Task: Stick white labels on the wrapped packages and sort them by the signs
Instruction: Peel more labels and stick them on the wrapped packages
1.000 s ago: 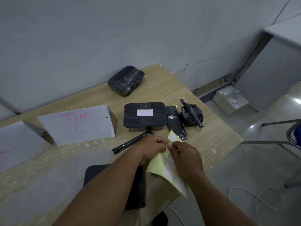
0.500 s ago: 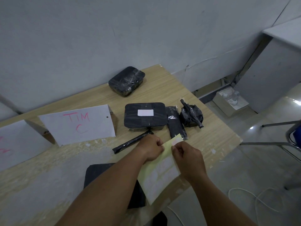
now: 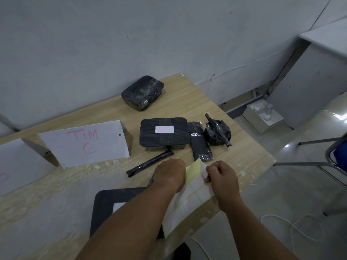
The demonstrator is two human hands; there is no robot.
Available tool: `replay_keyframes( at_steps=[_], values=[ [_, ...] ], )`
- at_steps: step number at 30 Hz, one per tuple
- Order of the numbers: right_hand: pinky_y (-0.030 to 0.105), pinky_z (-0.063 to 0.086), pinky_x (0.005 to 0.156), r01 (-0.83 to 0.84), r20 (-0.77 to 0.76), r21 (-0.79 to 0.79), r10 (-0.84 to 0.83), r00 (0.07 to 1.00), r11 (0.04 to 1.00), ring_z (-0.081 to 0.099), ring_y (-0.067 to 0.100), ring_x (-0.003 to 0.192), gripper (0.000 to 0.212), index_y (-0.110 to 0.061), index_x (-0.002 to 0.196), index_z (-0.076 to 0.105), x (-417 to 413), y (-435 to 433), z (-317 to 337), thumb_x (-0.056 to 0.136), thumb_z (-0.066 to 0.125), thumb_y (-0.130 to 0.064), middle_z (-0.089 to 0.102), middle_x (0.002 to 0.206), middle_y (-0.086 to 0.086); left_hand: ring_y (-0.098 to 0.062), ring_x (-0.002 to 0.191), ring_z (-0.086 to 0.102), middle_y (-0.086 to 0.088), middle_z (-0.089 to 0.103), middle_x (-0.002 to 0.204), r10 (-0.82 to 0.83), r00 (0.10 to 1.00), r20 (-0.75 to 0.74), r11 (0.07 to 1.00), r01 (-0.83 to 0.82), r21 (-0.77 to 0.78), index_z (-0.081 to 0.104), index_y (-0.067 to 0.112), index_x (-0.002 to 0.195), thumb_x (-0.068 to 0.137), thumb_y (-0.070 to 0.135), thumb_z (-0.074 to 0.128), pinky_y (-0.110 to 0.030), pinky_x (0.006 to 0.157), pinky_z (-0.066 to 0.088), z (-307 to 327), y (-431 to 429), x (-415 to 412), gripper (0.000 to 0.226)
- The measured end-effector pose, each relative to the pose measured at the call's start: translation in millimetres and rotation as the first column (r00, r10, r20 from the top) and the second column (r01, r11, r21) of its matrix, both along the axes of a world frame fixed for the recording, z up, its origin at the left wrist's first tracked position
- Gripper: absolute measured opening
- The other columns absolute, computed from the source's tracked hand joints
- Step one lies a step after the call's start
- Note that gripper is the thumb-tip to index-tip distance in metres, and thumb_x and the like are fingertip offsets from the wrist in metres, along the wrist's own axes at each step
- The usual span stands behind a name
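Note:
My left hand (image 3: 170,177) holds a yellow-backed label sheet (image 3: 187,201) at its top left edge. My right hand (image 3: 219,175) pinches a white label (image 3: 203,169) that is partly peeled off the sheet's top corner. Behind the hands lie black wrapped packages: a flat box bearing a white label (image 3: 163,133), a slim flat pack (image 3: 200,143), a round bundle (image 3: 217,133), a thin stick (image 3: 150,163) and a rounded box (image 3: 142,92) near the wall. A flat black package with a label (image 3: 110,203) lies under my left forearm.
A white sign reading "TIM C" (image 3: 84,141) stands at the left on the wooden table (image 3: 240,152), with another white sign (image 3: 16,164) at the far left. The table edge runs close on the right. A chair frame (image 3: 319,162) and cables are on the floor.
The sheet has been turned flat from a folded-up pose, and my right hand has drawn the white label away from its top corner, to the right.

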State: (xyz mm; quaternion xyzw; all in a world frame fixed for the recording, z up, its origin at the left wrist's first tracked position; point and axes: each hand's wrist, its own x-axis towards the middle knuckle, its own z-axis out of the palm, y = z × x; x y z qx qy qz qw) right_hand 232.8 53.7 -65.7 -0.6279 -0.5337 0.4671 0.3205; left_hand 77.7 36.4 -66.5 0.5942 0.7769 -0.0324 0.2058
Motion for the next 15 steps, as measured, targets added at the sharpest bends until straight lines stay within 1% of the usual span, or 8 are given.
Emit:
replay_keyframes(
  at_steps=[3, 5, 6, 8, 9, 11, 13, 15],
  values=[
    [0.025, 0.039, 0.051, 0.041, -0.068, 0.007, -0.040, 0.997, 0.999, 0.051, 0.003, 0.046, 0.024, -0.014, 0.061, 0.053, 1.2, 0.5, -1.5, 0.084, 0.055, -0.012, 0.057, 0.054, 0.000, -0.031, 0.107, 0.061, -0.011, 0.063, 0.118, -0.026, 0.999, -0.030, 1.000, 0.026, 0.000, 0.062, 0.015, 0.114, 0.091, 0.008, 0.048, -0.037, 0.081, 0.047, 0.8, -1.1, 2.1, 0.028],
    [0.026, 0.040, 0.051, 0.020, -0.045, 0.013, -0.019, 0.999, 1.000, 0.051, 0.008, 0.049, 0.024, -0.017, 0.061, 0.051, 0.7, 0.9, -3.2, 0.084, 0.055, -0.014, 0.054, 0.054, -0.002, -0.031, 0.111, 0.058, -0.010, 0.061, 0.121, -0.038, 0.998, -0.059, 0.999, 0.039, 0.012, 0.060, 0.016, 0.117, 0.092, 0.011, 0.050, -0.038, 0.087, 0.045, 2.9, -3.1, 4.2, 0.028],
    [0.027, 0.041, 0.051, 0.006, -0.022, 0.015, -0.005, 1.000, 1.000, 0.052, 0.011, 0.051, 0.023, -0.018, 0.061, 0.051, 0.0, 1.2, -4.1, 0.084, 0.055, -0.017, 0.054, 0.055, -0.002, -0.031, 0.113, 0.056, -0.009, 0.059, 0.123, -0.042, 0.996, -0.081, 0.998, 0.045, 0.038, 0.058, 0.017, 0.119, 0.092, 0.014, 0.050, -0.039, 0.090, 0.042, 4.2, -3.8, 5.2, 0.029],
    [0.035, 0.046, 0.055, -0.020, 0.020, 0.020, 0.019, 1.000, 1.000, 0.056, 0.020, 0.058, 0.021, -0.020, 0.062, 0.052, -1.8, 2.1, -5.1, 0.083, 0.056, -0.022, 0.056, 0.059, 0.001, -0.030, 0.113, 0.050, -0.008, 0.054, 0.122, -0.043, 0.994, -0.100, 0.985, 0.059, 0.162, 0.052, 0.018, 0.120, 0.089, 0.015, 0.050, -0.040, 0.091, 0.038, 8.6, -4.3, 6.0, 0.031],
    [0.037, 0.048, 0.058, -0.031, 0.030, 0.022, 0.030, 0.999, 0.999, 0.058, 0.025, 0.062, 0.020, -0.020, 0.063, 0.052, -3.4, 2.3, -5.0, 0.082, 0.056, -0.025, 0.058, 0.062, 0.003, -0.028, 0.110, 0.050, -0.006, 0.054, 0.119, -0.055, 0.997, -0.059, 0.967, 0.068, 0.246, 0.051, 0.019, 0.118, 0.087, 0.016, 0.051, -0.040, 0.089, 0.038, 11.5, -4.2, 5.9, 0.032],
    [0.040, 0.050, 0.061, -0.049, 0.027, 0.018, 0.048, 0.998, 0.999, 0.061, 0.032, 0.069, 0.018, -0.019, 0.065, 0.054, -8.4, 1.5, -4.7, 0.080, 0.056, -0.028, 0.060, 0.068, 0.008, -0.023, 0.102, 0.052, 0.001, 0.057, 0.109, -0.143, 0.979, 0.147, 0.930, 0.082, 0.357, 0.054, 0.021, 0.111, 0.082, 0.021, 0.055, -0.036, 0.085, 0.041, 17.3, -4.6, 3.8, 0.029],
    [0.042, 0.051, 0.063, -0.068, 0.016, 0.010, 0.068, 0.998, 0.998, 0.061, 0.031, 0.071, 0.017, -0.018, 0.066, 0.057, -15.5, 0.2, -4.2, 0.080, 0.058, -0.028, 0.062, 0.070, 0.007, -0.015, 0.097, 0.055, 0.008, 0.060, 0.103, -0.207, 0.910, 0.360, 0.935, 0.076, 0.347, 0.057, 0.024, 0.109, 0.078, 0.027, 0.061, -0.034, 0.084, 0.046, 22.0, -8.0, 1.8, 0.031],
    [0.042, 0.052, 0.066, -0.088, -0.009, 0.000, 0.088, 0.996, 0.996, 0.063, 0.026, 0.073, 0.017, -0.019, 0.068, 0.062, -24.1, -0.8, -1.9, 0.084, 0.060, -0.027, 0.065, 0.073, 0.005, -0.008, 0.094, 0.056, 0.014, 0.063, 0.101, -0.191, 0.851, 0.489, 0.947, 0.029, 0.320, 0.061, 0.027, 0.108, 0.075, 0.033, 0.065, -0.034, 0.084, 0.050, 21.7, -12.3, -1.9, 0.034]
  ],
)
